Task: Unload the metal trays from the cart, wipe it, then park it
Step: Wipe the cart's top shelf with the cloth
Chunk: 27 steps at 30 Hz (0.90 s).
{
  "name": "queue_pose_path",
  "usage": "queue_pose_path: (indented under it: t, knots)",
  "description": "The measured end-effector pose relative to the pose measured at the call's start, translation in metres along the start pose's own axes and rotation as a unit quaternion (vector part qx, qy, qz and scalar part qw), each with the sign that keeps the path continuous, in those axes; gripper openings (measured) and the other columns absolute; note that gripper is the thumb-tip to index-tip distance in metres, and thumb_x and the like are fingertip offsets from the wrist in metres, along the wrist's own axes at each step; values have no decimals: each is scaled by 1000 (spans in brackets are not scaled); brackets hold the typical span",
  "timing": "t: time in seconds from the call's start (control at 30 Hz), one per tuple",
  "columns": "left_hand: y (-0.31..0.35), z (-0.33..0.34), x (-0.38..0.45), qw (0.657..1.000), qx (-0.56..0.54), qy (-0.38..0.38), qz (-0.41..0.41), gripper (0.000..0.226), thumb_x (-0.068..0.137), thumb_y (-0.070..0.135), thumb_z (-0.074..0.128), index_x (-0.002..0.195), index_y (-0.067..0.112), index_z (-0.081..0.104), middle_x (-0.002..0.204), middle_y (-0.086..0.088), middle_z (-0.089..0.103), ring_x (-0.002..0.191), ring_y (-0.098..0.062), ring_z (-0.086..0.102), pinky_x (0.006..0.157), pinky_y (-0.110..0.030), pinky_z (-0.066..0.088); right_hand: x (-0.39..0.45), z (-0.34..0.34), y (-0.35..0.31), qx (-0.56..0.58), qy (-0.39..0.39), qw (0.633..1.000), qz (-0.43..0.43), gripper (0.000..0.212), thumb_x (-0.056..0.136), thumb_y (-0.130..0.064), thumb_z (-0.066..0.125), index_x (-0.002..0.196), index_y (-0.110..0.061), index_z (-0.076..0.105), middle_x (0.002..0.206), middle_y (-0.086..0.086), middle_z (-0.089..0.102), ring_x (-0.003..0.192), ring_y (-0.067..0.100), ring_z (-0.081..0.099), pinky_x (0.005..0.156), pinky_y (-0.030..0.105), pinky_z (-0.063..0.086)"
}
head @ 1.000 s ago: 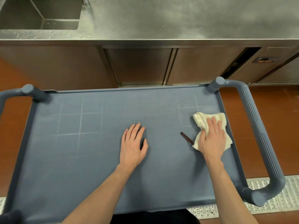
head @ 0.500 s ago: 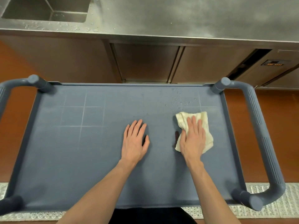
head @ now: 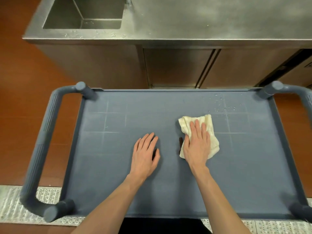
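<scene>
On the cart (head: pixel 104 174), left hand (head: pixel 145 154) rests flat; right hand (head: pixel 196 144) presses the cloth (head: pixel 209 127), fingers straight.

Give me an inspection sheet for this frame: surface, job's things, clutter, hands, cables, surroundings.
Surface: blue cart top, water drops at far right.
Job's things: cream cloth flat on the cart; no metal trays seen.
Clutter: small dark strip at the cloth's left edge.
Hands: right hand presses the cloth, fingers straight; left hand rests flat on the cart.
Cables: nothing seen.
Surroundings: steel counter with sink beyond; red floor.
</scene>
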<state>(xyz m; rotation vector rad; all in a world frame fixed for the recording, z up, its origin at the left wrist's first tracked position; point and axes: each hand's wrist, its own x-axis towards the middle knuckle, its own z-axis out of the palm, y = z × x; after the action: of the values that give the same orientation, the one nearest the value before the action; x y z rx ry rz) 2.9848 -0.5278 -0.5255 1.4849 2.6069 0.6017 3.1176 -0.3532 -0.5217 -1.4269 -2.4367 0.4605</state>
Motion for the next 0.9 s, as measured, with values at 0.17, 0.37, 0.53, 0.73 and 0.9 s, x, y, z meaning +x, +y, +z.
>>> queue_pose_path:
  t: [0.17,0.37,0.53,0.73,0.9]
  knots:
    - [-57,-24,-5,999,10,22,-24,44,98,24,57,139,11,62,154,-6,55,143,-27,51,119,-46,37,-12,24,-52,2,-7,1000,-11,56,99,-30,42,152,-14,51,161,5,46,154,32,33,124,46,29]
    - [-105,-45,-15,999,9,22,-45,42,100,26,53,137,10,63,152,-6,56,142,-26,51,119,-43,38,-26,49,-114,0,-24,999,-31,56,98,-30,44,152,-15,50,159,5,48,154,31,33,124,45,29]
    - [-131,-56,-25,998,7,18,-60,42,102,28,51,138,11,63,152,-5,56,143,-24,50,120,-43,39,-38,69,-154,-10,-41,998,-56,55,98,-27,52,153,-16,50,159,4,48,155,29,33,124,44,29]
    - [-150,-65,-32,992,11,52,-111,41,100,23,59,138,9,63,148,-7,60,140,-24,54,118,-45,40,-47,84,-199,-7,-64,993,-103,56,99,-24,61,153,-17,50,160,2,47,155,28,32,125,40,23]
    - [-166,-70,-41,984,24,65,-167,47,99,19,63,144,5,58,152,-11,57,144,-26,51,123,-50,37,-47,94,-232,10,-102,980,-174,55,100,-32,40,154,-20,48,164,-1,42,156,27,30,125,43,24]
